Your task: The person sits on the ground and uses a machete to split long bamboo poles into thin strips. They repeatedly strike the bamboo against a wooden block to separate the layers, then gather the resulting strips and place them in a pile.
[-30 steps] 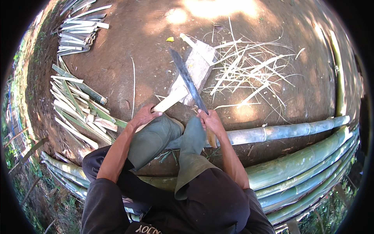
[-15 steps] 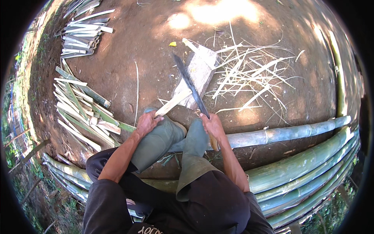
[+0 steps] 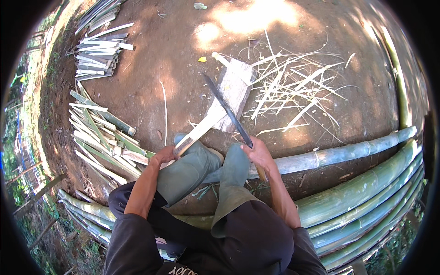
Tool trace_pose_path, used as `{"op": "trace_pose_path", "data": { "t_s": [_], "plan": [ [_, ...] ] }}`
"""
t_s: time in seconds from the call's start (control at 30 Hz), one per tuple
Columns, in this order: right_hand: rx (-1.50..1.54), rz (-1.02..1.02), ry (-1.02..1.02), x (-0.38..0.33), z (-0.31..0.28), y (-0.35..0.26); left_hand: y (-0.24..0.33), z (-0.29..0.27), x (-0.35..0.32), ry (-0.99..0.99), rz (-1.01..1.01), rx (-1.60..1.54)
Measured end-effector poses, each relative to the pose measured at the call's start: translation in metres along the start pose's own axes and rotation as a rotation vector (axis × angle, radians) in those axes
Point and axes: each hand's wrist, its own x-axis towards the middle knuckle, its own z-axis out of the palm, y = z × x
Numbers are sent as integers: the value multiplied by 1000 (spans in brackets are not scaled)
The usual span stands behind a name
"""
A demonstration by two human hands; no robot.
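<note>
My left hand is closed round the near end of a pale split bamboo strip. The strip slants up and right, its far end against a flat wooden block on the ground. In my right hand is the handle of a machete, its long dark blade pointing up and left across the block, close to the strip's far end. Whether blade and strip touch I cannot tell. Both hands are just above my rubber boots.
Thin bamboo shavings lie tangled right of the block. Split strips are heaped at left, with neater bundles beyond. A bamboo pole lies crosswise by my boots; several thicker green poles lie nearer, at right.
My left hand has drawn back toward me and left with the strip, showing a darker patch near its held end. The machete has shifted slightly down, still in my right hand.
</note>
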Motion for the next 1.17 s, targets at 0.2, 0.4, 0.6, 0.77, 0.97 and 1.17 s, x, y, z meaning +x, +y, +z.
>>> {"op": "trace_pose_path", "data": {
  "t_s": [0.2, 0.4, 0.6, 0.77, 0.97, 1.17],
  "plan": [
    [-309, -51, 258, -42, -16, -24, 38, -13, -18, 399, 77, -21],
    [-233, -80, 381, -93, -60, -82, 141, -100, -90, 773, 1, -84],
    [-356, -541, 836, -149, -105, -106, 220, -190, -169, 1072, 358, -123],
    [-196, -479, 986, -174, -124, -149, 275, -230, -282, 1146, 539, -293],
    [-323, -664, 1094, -232, -114, -205, 293, -222, -388, 1233, 506, -25],
    [-774, -799, 1131, -253, -99, -266, 284, -143, -431, 961, 582, -22]
  ]
}}
